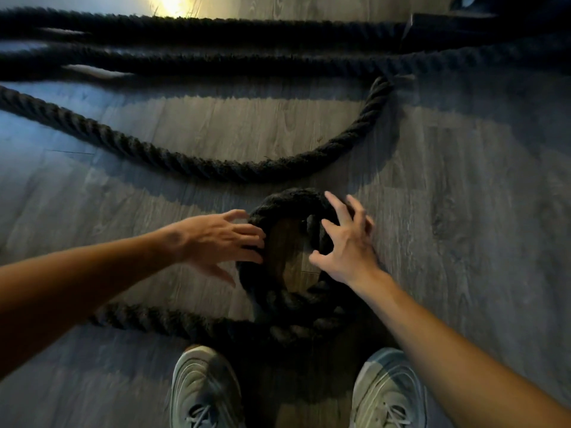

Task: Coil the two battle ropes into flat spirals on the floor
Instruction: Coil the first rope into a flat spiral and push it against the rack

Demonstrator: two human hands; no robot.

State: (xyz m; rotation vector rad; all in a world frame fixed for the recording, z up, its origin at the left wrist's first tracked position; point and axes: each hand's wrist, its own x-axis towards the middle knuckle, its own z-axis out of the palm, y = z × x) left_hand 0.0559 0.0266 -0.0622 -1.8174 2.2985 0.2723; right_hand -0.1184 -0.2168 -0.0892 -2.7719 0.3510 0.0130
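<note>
A thick black battle rope forms one small loop (287, 299) on the wood floor just ahead of my feet, with bare floor showing in its middle. My left hand (221, 242) lies flat with fingers spread against the loop's left side. My right hand (346, 239) rests with fingers spread over the loop's right side, near the rope's end (312, 223) tucked inside. The rope's tail (148, 319) runs off to the left from the loop's near side. Another long stretch of rope (197, 163) curves across the floor beyond the loop.
Two more rope runs (216, 47) lie side by side across the far floor. A dark object (457, 23) sits at the far right. My two grey sneakers (205, 390) stand at the bottom edge. A bright light patch glares on the floor at the top.
</note>
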